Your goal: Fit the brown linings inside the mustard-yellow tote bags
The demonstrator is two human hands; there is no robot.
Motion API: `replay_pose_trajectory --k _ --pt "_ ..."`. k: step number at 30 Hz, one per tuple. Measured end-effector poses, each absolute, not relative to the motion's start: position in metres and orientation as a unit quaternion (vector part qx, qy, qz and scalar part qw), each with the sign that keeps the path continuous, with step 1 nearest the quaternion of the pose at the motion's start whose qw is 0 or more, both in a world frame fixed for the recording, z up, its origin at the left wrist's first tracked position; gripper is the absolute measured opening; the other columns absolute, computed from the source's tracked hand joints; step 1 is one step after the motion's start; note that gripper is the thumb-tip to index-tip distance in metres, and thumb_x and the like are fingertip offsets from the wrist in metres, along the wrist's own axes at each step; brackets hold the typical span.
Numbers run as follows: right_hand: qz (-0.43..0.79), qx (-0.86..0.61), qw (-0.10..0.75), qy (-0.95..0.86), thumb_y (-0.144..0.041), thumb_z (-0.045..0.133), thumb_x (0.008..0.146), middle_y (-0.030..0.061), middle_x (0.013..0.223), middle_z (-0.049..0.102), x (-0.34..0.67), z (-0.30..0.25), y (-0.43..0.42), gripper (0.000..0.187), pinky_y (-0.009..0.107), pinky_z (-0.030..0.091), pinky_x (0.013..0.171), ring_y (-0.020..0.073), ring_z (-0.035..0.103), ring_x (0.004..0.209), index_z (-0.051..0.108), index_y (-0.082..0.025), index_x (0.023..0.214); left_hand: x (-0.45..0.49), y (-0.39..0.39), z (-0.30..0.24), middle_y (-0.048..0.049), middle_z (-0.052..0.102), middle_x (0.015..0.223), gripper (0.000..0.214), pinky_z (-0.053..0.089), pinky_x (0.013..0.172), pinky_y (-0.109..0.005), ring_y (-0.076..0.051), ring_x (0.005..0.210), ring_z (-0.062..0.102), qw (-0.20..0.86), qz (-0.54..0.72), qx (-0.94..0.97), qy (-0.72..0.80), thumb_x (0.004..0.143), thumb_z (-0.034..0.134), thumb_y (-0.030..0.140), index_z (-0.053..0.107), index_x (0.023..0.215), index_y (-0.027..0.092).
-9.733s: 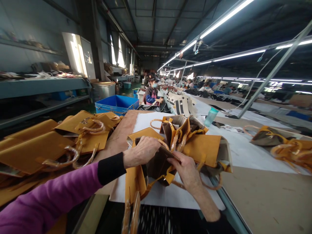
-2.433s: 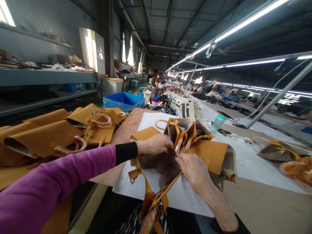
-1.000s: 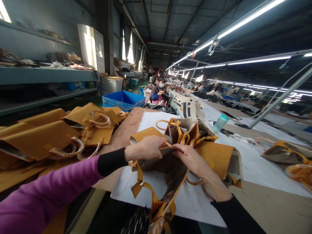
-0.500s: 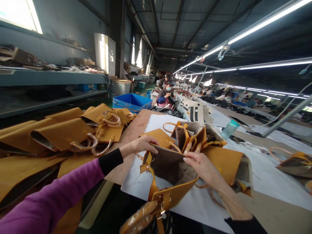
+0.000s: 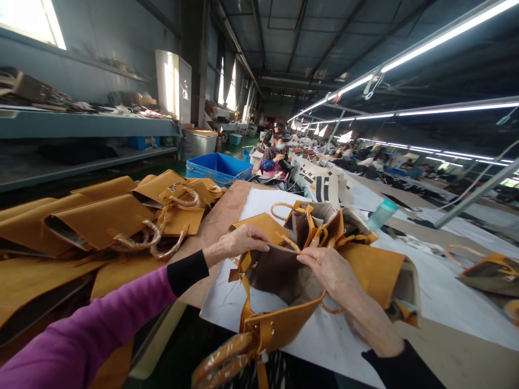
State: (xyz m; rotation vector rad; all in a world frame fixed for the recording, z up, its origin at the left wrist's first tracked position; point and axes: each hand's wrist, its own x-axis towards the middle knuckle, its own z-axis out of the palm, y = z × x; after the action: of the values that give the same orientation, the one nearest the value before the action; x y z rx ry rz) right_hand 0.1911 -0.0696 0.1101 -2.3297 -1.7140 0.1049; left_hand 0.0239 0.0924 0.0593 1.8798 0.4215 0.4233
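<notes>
1. Currently, the mustard handbag sits open at the worktop's near edge, mouth upward, long axis roughly along that edge.
2. Its wrapped handles point nearward and left, overhanging the edge.
3. Left hand and right hand both pinch its far rim.

This was a factory workshop: matching yellow handbags, their handles wrapped in clear plastic, lay heaped about a long worktable. Rows of tube lights ran beneath a broad, dark roof, a co-worker was farther along, and a bench carried loose materials.
</notes>
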Motion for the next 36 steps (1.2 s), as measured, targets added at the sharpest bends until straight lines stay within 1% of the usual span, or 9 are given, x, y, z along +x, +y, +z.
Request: replay_pose_trajectory --k 3,9,13,17,19,21,27,32,36 --pt "0.051 -0.783 0.107 -0.611 -0.036 0.043 0.084 0.0007 0.068 0.064 0.186 0.115 -0.06 0.03 0.025 0.034 0.063 0.0162 0.056 0.07 0.064 -0.022 0.068 0.023 0.091 0.061 0.0004 0.061 0.066 0.018 0.034 0.057 -0.021 -0.01 0.06 0.048 0.563 0.173 0.788 0.181 0.068 0.064 0.025 0.069 0.079 0.012" --pt "0.078 -0.743 0.129 -0.652 -0.036 0.043 0.084 -0.0016 0.061 0.058 0.172 0.114 -0.039 0.03 0.023 0.032 0.059 0.0132 0.051 0.063 0.063 -0.022 0.067 0.021 0.088 0.062 0.0029 0.054 0.058 0.019 0.025 0.048 -0.021 -0.007 0.052 0.037 0.566 0.187 0.777 0.2 0.067 0.065 0.027 0.069 0.077 0.012" --pt "0.069 -0.728 0.106 -0.674 -0.034 0.042 0.087 -0.0016 0.065 0.061 0.161 0.112 -0.03 0.029 0.023 0.031 0.059 0.0126 0.054 0.065 0.063 -0.022 0.07 0.021 0.089 0.059 0.0024 0.055 0.059 0.018 0.029 0.05 -0.02 -0.007 0.055 0.041 0.582 0.2 0.765 0.19 0.067 0.066 0.026 0.07 0.077 0.011" --pt "-0.004 -0.736 0.045 -0.676 -0.031 0.039 0.09 0.0018 0.072 0.067 0.149 0.107 -0.025 0.028 0.025 0.031 0.059 0.0155 0.059 0.07 0.065 -0.022 0.08 0.019 0.089 0.054 -0.0001 0.061 0.066 0.018 0.037 0.058 -0.02 -0.01 0.062 0.048 0.605 0.219 0.743 0.185 0.067 0.065 0.024 0.07 0.078 0.011" --pt "-0.049 -0.743 0.008 -0.667 -0.031 0.039 0.091 0.0037 0.075 0.068 0.145 0.103 -0.024 0.027 0.027 0.03 0.058 0.0174 0.062 0.071 0.065 -0.023 0.086 0.019 0.087 0.051 -0.0006 0.063 0.068 0.019 0.038 0.06 -0.02 -0.01 0.064 0.05 0.602 0.233 0.742 0.178 0.068 0.064 0.025 0.071 0.079 0.011" --pt "-0.073 -0.746 -0.012 -0.662 -0.032 0.039 0.091 0.0041 0.076 0.069 0.142 0.1 -0.024 0.027 0.027 0.029 0.057 0.0185 0.063 0.071 0.064 -0.023 0.087 0.018 0.085 0.049 -0.0002 0.064 0.068 0.019 0.037 0.06 -0.02 -0.01 0.063 0.05 0.59 0.243 0.748 0.181 0.069 0.063 0.025 0.071 0.079 0.012" --pt "-0.088 -0.753 -0.01 -0.652 -0.035 0.042 0.09 0.0028 0.074 0.069 0.14 0.1 -0.024 0.027 0.027 0.028 0.056 0.019 0.063 0.074 0.065 -0.024 0.079 0.016 0.079 0.056 0.001 0.062 0.064 0.016 0.035 0.057 -0.02 -0.01 0.061 0.049 0.564 0.241 0.76 0.213 0.069 0.06 0.023 0.071 0.076 0.012" --pt "-0.082 -0.759 0.003 -0.645 -0.034 0.043 0.09 0.0018 0.071 0.068 0.141 0.1 -0.026 0.026 0.026 0.027 0.056 0.0175 0.062 0.071 0.063 -0.024 0.077 0.003 0.084 0.058 0.0031 0.058 0.061 0.016 0.035 0.053 -0.019 -0.009 0.057 0.047 0.531 0.258 0.773 0.234 0.067 0.062 0.023 0.069 0.078 0.013" --pt "-0.068 -0.76 0.008 -0.647 -0.033 0.042 0.09 0.0012 0.07 0.067 0.144 0.1 -0.026 0.027 0.026 0.027 0.056 0.0162 0.062 0.071 0.062 -0.023 0.076 -0.008 0.087 0.056 0.0036 0.054 0.057 0.012 0.032 0.05 -0.019 -0.008 0.055 0.045 0.507 0.271 0.781 0.242 0.068 0.058 0.019 0.067 0.071 0.012"
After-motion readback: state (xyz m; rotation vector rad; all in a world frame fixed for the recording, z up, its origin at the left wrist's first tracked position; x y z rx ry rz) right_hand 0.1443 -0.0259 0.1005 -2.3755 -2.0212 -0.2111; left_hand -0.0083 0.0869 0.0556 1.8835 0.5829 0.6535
